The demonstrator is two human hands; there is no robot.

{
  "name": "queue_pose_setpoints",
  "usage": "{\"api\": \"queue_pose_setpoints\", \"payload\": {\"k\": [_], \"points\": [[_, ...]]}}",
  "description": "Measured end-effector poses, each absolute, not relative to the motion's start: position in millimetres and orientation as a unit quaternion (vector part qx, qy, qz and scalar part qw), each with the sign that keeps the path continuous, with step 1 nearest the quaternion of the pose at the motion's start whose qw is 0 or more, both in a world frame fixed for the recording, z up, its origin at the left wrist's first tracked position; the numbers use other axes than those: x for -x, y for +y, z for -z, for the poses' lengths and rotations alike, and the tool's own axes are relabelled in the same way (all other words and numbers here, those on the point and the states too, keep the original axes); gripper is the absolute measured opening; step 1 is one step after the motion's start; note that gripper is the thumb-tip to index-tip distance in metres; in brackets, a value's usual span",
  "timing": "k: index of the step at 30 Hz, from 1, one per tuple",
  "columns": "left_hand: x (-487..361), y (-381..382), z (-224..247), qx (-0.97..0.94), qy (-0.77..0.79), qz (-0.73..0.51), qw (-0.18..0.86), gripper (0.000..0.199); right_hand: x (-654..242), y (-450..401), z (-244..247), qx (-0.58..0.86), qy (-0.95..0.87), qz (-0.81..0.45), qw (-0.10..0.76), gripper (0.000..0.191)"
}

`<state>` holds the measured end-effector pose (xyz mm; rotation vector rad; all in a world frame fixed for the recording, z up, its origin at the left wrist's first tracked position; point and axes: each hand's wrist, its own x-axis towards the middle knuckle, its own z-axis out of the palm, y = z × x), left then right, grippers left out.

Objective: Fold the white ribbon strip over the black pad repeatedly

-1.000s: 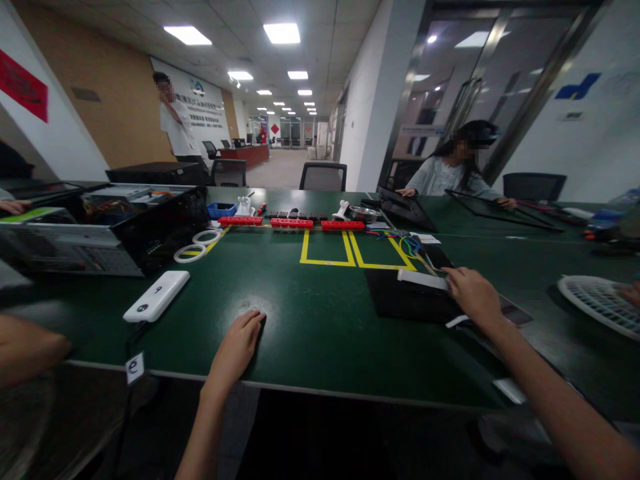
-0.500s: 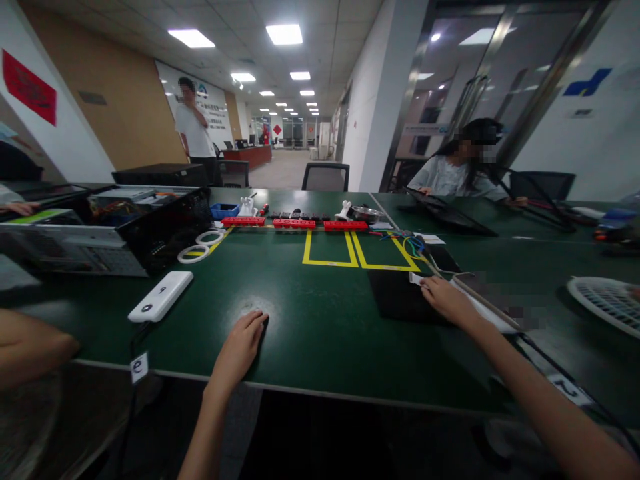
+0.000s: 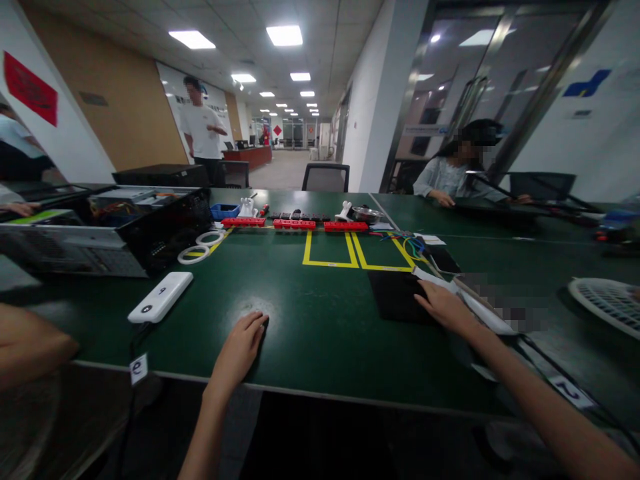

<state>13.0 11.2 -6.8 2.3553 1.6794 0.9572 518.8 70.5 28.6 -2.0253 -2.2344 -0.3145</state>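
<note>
My left hand (image 3: 243, 343) lies on the green tabletop near its front edge, with the fingers stretched forward and nothing visible in them. At right, my right hand (image 3: 443, 305) is over the edge of a flat black mat (image 3: 393, 297), its thumb apart from the fingers. White paper (image 3: 431, 275) shows just beyond the right fingertips and appears to pass behind the hand. Close to that hand are a dark phone (image 3: 443, 260) and a bundle of coloured wires (image 3: 414, 248).
Yellow tape frames (image 3: 330, 265) mark the table. Red block-like holders (image 3: 294, 225) line its middle. At left are an open computer case (image 3: 165, 230), white rings (image 3: 193, 255) and a white power bank (image 3: 161, 297). A white mesh basket (image 3: 605, 303) lies right. People are nearby.
My right hand has let go of the small white card it pinched, and its fingers have spread slightly and lowered. My left hand has stayed still. The person across has lowered the dark panel.
</note>
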Motion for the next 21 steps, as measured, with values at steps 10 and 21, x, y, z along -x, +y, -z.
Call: {"api": "queue_pose_setpoints", "payload": {"k": [10, 21], "points": [[-13, 11, 7, -0.774, 0.551, -0.307, 0.046, 0.034, -529, 70, -28, 0.729, -0.683, 0.057, -0.007, 0.074], [-14, 12, 9, -0.779, 0.546, -0.306, 0.028, 0.032, -453, 51, -51, 0.682, -0.722, 0.085, -0.08, 0.076]]}}
